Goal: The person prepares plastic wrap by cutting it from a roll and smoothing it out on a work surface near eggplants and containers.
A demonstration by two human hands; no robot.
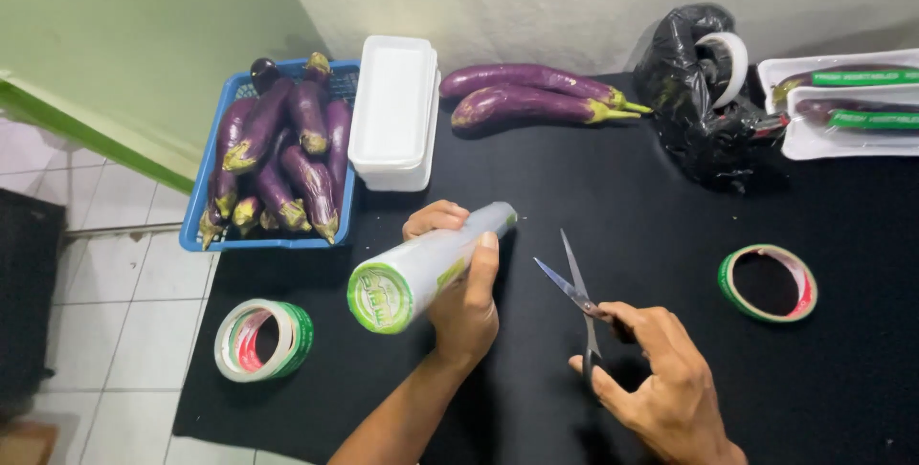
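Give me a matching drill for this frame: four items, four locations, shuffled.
Items:
1. scissors
2. plastic wrap roll
3. blue basket
4. white foam trays

Locations:
A. gripped in the left hand
B. table's left edge, full of eggplants
C. open, in the right hand
D. stacked just right of the basket

Pairs: 1-C, 2-A, 3-B, 4-D

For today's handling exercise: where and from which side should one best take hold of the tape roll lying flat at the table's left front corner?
Probably grip the tape roll across its rim, from above, one finger inside the open centre and the thumb on the outer edge. It lies flat on the black table, so its sides are low, and the hole faces upward. It lies apart from the left hand and nothing covers it.
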